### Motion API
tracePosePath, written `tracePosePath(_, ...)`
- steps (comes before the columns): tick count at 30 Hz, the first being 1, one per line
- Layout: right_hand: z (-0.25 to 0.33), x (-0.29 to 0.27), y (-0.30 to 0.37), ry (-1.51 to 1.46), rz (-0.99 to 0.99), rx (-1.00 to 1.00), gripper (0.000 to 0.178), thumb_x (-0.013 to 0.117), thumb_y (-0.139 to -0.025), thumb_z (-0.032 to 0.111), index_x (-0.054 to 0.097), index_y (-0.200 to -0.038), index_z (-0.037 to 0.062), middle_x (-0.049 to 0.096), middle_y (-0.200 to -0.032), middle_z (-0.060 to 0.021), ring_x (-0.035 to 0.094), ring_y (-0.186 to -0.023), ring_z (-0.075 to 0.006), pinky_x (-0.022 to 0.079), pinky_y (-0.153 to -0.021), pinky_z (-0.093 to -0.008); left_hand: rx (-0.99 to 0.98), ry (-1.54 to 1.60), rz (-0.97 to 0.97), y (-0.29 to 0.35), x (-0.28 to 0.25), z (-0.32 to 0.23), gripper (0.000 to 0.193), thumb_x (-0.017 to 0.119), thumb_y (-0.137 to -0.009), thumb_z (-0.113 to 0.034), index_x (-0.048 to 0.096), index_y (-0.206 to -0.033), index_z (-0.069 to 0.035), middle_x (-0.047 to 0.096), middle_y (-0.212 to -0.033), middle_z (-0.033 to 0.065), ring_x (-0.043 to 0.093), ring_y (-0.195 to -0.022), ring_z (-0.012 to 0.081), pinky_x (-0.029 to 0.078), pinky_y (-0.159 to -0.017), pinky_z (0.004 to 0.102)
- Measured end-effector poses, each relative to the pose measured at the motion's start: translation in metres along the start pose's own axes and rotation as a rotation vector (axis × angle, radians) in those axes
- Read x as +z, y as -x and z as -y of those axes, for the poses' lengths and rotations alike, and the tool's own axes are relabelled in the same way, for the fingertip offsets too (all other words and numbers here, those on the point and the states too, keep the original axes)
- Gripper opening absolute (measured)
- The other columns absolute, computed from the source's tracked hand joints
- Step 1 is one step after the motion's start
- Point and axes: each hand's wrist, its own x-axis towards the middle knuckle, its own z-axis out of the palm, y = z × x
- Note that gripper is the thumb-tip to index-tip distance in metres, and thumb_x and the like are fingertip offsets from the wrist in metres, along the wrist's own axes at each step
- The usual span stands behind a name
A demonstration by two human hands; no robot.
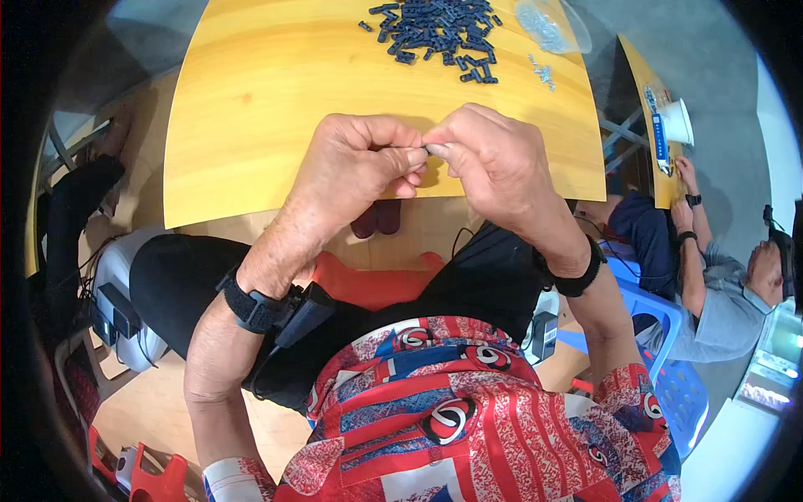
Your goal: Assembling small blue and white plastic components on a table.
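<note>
My left hand (360, 159) and my right hand (493, 159) meet above the near edge of the yellow table (251, 109). The fingers of both are pinched together on a small dark piece (428, 151), mostly hidden by the fingertips. Its kind does not show, though its dark colour is like that of the loose parts farther back. A heap of small black plastic parts (439, 29) lies at the far side of the table. To its right are a few tiny silvery pieces (544, 74) and a clear plastic bag (548, 29) holding more of them.
At the right, another person (719, 276) sits on a blue plastic chair (669, 326) by a second yellow table (640, 109) with a white container (676, 122) on it. A red stool (376, 284) stands below me. A white stool with a dark box (119, 309) is at my left.
</note>
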Motion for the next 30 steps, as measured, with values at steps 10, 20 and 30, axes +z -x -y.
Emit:
tracePosePath(10, -0.003, 0.012, 0.009, -0.595, -0.155, 0.352, 0.015, 0.06, -0.087, 0.01, 0.061, -0.095, -0.0029, 0.061, -0.071, -0.0038, 0.058, -0.059, -0.0078, 0.047, -0.054, -0.0209, 0.044, 0.055, -0.036, 0.001, 0.0, -0.002, 0.012, 0.056, -0.089, -0.004, 0.065, -0.091, 0.004, 0.063, -0.074, 0.0039, 0.058, -0.063, 0.0073, 0.05, -0.058, 0.0206)
tracePosePath(20, -0.004, 0.006, 0.007, -0.506, -0.127, 0.377, 0.01, 0.061, -0.086, 0.008, 0.061, -0.086, -0.0021, 0.062, -0.072, -0.0044, 0.057, -0.058, -0.008, 0.046, -0.052, -0.0213, 0.013, 0.079, -0.06, 0.001, 0.001, 0.001, 0.011, 0.062, -0.086, -0.006, 0.065, -0.092, 0.002, 0.064, -0.073, 0.0063, 0.058, -0.062, 0.0103, 0.049, -0.058, 0.0222)
tracePosePath(30, -0.002, 0.01, 0.003, -0.215, -0.202, 0.17, 0.007, 0.063, -0.081, 0.006, 0.06, -0.08, -0.0001, 0.062, -0.069, -0.0089, 0.059, -0.055, -0.0159, 0.046, -0.051, -0.0262, 0.003, 0.092, -0.025, 0.0, 0.0, -0.001, 0.013, 0.057, -0.089, -0.005, 0.065, -0.093, 0.004, 0.064, -0.074, 0.0053, 0.059, -0.064, 0.0079, 0.052, -0.059, 0.021)
